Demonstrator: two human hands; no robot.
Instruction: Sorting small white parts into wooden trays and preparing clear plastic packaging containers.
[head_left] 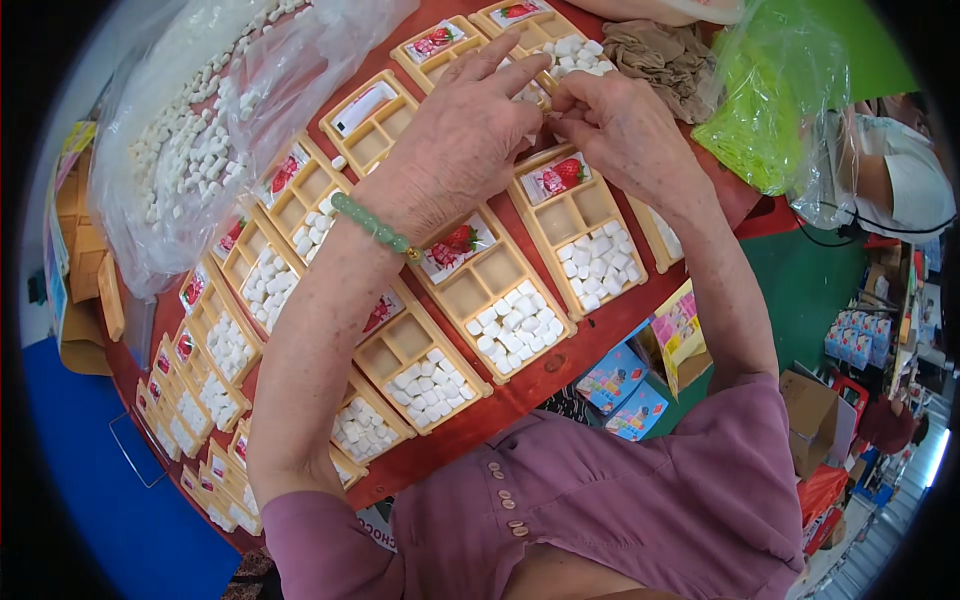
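- A person in a mauve button-front shirt point(600, 500) leans over a red table point(545, 375), both bare hands brought close together above rows of pale tan compartment trays.
- The left hand point(480, 125), palm down, has its index and middle fingers stretched out; whether it grasps anything cannot be told, its thumb side being partly hidden.
- The right hand point(620, 115) curls beside it, thumb and forefinger drawn together; the view does not show whether anything is pinched between them.
- A string of green beads point(370, 222) with a small gold-coloured bead circles the left wrist.
- Just on the body side of the right fingertips, a strawberry-printed packet point(558, 180) lies in the end compartment of a tray point(553, 222); two small compartments separate it from a bed of white mini marshmallows point(600, 265).
- Below the left hand, toward the body, a neighbouring tray point(497, 268) carries a similar packet point(457, 250), partly covered by the wrist, and its own marshmallows point(515, 330).
- Left of the left hand, another tray point(372, 135) bears a white packet point(365, 108), with a single loose marshmallow point(338, 162) near its corner.
- Farther left, a clear plastic bag point(330, 50) spreads over loose marshmallows point(200, 150).
- Beyond the right hand sits a crumpled brown heap point(660, 65), with lime-green material point(750, 135) in clear plastic to its right.
- Below the right forearm, past the table edge, are blue printed boxes point(635, 410).
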